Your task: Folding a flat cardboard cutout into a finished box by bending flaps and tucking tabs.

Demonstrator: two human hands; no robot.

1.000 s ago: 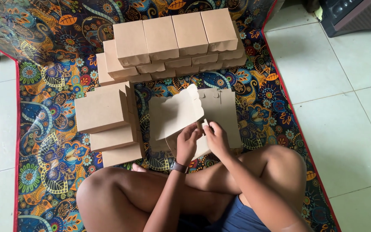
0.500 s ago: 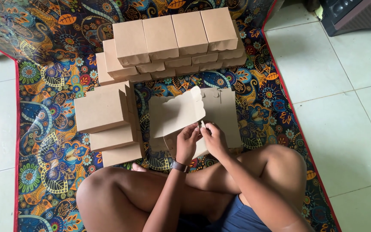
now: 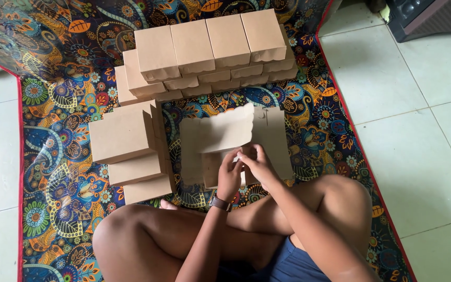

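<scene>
Brown cardboard, matte and smooth, fills the middle of a patterned mat (image 3: 53,172) where a person sits cross-legged, both hands working a half-folded box (image 3: 220,143). That box stands near the mat's centre, just in front of the person's knees, one panel with a scalloped edge raised upright above its lower flaps. The left hand (image 3: 229,175), a dark watch (image 3: 219,203) on its wrist, curls its fingers around a lower flap, closed on the card. The right hand (image 3: 257,164) pinches the neighbouring flap between thumb and fingers, touching the left hand. Flat, unfolded box blanks (image 3: 275,143) lie beneath and to the right of the box, their edges notched. Toward the mat's left edge rests a stepped stack of finished boxes (image 3: 129,151), rectangular and plain. Along the far edge, a longer row of finished boxes (image 3: 210,49) is piled in tiers, several showing scalloped lids. Pale glossy floor tiles (image 3: 418,130) border the mat's red-trimmed right edge.
</scene>
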